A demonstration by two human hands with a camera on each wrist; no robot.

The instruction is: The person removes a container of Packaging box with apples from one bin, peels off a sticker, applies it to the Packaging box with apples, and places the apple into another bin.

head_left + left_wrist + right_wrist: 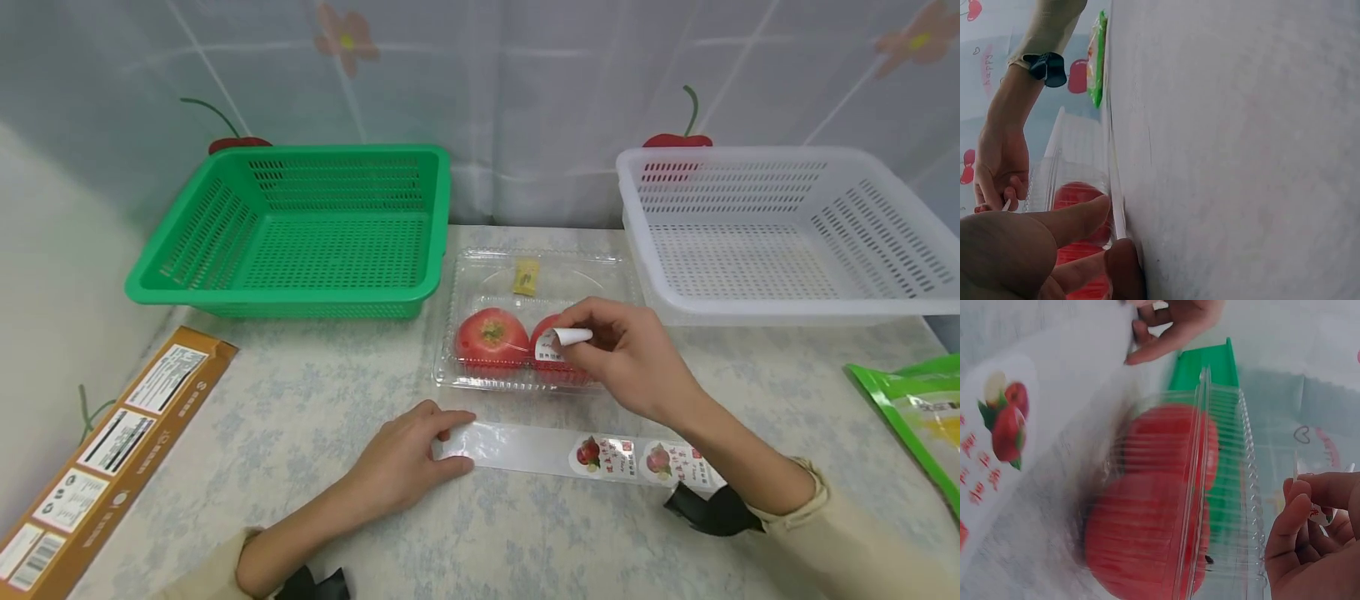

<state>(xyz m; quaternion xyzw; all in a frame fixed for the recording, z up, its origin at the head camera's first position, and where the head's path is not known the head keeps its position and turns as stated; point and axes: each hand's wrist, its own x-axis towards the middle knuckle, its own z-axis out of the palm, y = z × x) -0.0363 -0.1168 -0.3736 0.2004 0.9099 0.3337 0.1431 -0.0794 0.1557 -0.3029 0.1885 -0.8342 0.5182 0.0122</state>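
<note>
A lidded clear plastic box holds two red apples and a small yellow packet. Over the right-hand apple, my right hand pinches a partly curled white sticker between thumb and fingers; the right wrist view shows it from the side. In front of the box lies a strip of stickers, with two printed fruit labels toward its right end and bare backing at the left. My left hand holds the strip's left end, index finger at its far edge and thumb at its near edge.
A green basket stands at the back left and a white basket at the back right. An orange-brown carton lies along the left side. At the right edge is a green bag. A curtain hangs behind the table.
</note>
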